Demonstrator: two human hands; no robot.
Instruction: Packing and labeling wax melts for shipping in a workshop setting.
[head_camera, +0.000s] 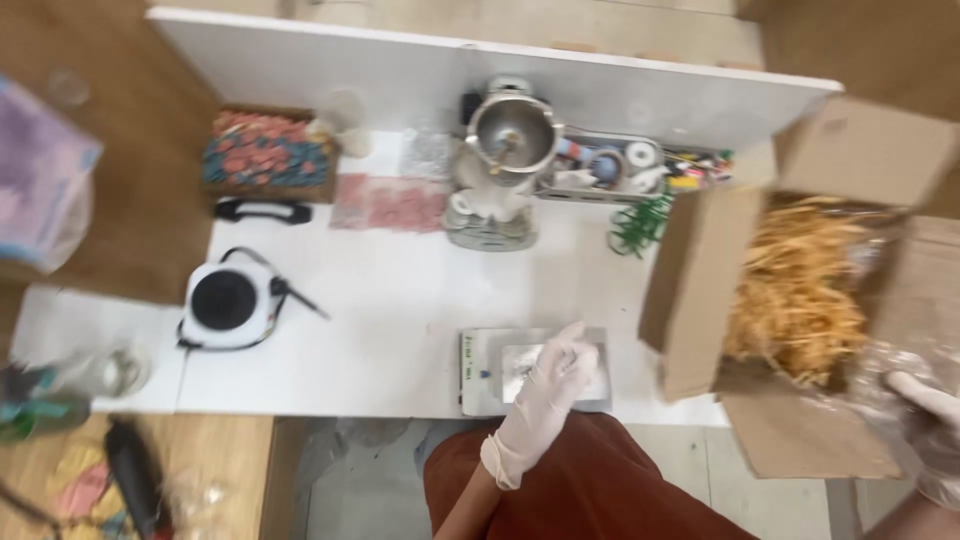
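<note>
Head view: cluttered white table (400, 300), wooden floor (150, 200).

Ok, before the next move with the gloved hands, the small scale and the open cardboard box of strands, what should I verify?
1. Left hand in a white glove rests on the flat grey scale: ok.
2. Right hand gloved, touching clear plastic wrap: ok.
3. Open brown cardboard box holds tan shredded strands: ok.
4. Scale lies fully on the white table: ok, though close to its near edge.
5. Scale reading: cannot tell, blurred.
6. Right hand grip closed: cannot tell.
</note>
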